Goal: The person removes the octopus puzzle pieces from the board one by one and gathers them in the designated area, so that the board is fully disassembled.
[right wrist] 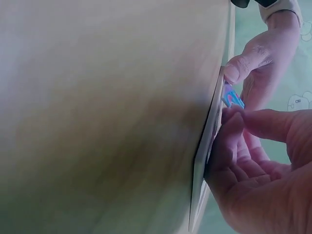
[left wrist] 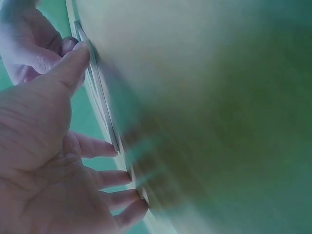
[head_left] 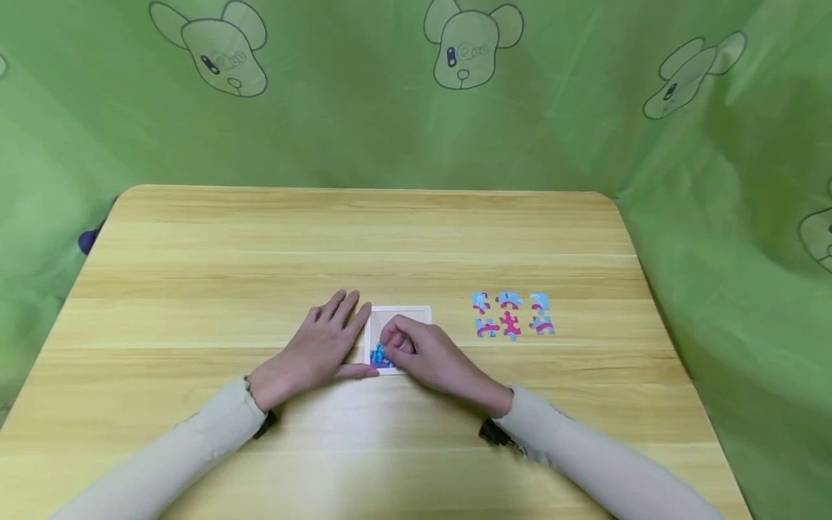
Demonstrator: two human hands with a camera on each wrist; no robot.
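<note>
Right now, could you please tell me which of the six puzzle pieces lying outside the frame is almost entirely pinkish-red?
The middle piece of the lower row in the head view; the other five all show plenty of blue.

Green drapes (head_left: 364, 130) around wooden table (head_left: 364, 242)

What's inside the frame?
Blue puzzle artwork shows in the near left corner of the frame, pale backing beyond. The right hand covers the near right part; anything beneath can't be seen.
</note>
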